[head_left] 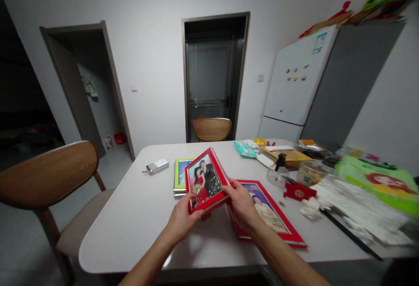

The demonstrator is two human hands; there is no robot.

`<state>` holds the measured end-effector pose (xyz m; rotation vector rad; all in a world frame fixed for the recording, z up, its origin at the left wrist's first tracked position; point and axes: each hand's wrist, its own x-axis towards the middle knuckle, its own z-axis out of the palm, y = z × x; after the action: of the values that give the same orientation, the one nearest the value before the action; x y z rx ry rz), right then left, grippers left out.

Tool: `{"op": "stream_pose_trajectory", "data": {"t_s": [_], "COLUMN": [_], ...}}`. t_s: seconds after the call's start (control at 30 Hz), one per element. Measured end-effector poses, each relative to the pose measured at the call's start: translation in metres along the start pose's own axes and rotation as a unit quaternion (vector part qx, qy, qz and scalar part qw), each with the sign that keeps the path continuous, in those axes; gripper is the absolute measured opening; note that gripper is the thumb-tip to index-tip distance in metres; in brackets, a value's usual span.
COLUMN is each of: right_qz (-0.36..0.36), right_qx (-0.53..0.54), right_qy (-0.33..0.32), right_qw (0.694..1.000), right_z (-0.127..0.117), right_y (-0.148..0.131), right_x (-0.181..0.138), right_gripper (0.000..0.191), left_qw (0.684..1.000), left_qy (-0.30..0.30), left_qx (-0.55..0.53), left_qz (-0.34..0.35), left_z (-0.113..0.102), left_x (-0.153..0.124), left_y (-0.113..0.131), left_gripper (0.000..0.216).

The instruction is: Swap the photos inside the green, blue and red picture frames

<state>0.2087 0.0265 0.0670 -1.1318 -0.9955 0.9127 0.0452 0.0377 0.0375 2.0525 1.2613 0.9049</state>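
Note:
A red photo frame (205,178) with a picture of a couple is held tilted up above the white table (137,207). My left hand (182,219) grips its lower left corner. My right hand (241,202) grips its lower right edge. A second red photo frame (271,216) lies flat on the table under my right wrist. A green photo frame (179,175) lies flat behind the held one, partly hidden by it.
A small silver device (157,166) lies at the table's left. The right side holds a spray bottle (278,171), a bowl (311,171), papers (356,207), a black stick (350,233) and packages. Wooden chairs (49,177) stand at left and behind. A fridge (301,80) stands at right.

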Motion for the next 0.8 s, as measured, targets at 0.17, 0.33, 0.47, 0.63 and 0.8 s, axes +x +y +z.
{"op": "stream_pose_trajectory", "data": {"t_s": [0.17,0.33,0.47,0.63,0.8], "right_qz": [-0.176,-0.422,-0.442,-0.42,-0.377], "right_qx": [-0.164,-0.308,-0.344,-0.398,-0.424], "right_qy": [0.015,-0.109,-0.183,-0.213,-0.235], "right_qw": [0.971,0.846,0.808,0.787,0.789], "right_z": [0.001,-0.003,0.003,0.025,0.047], "right_y": [-0.028,-0.008,0.022,0.059,0.094], "right_x": [-0.067,-0.107,-0.118,-0.123,-0.122], "right_gripper": [0.041,0.048,0.053,0.046,0.038], "left_qw": [0.942,0.851,0.853,0.89,0.948], "left_qy": [-0.005,0.003,-0.006,-0.013,0.025], "left_qx": [-0.335,-0.525,-0.513,-0.432,-0.294], "left_qz": [0.025,-0.035,-0.095,-0.142,-0.119], "left_z": [0.002,-0.007,-0.012,-0.015,-0.013], "left_x": [-0.024,-0.058,-0.079,-0.08,-0.074], "left_y": [0.037,0.05,0.036,0.01,-0.027], "left_gripper": [0.059,0.062,0.058,0.056,0.063]}}
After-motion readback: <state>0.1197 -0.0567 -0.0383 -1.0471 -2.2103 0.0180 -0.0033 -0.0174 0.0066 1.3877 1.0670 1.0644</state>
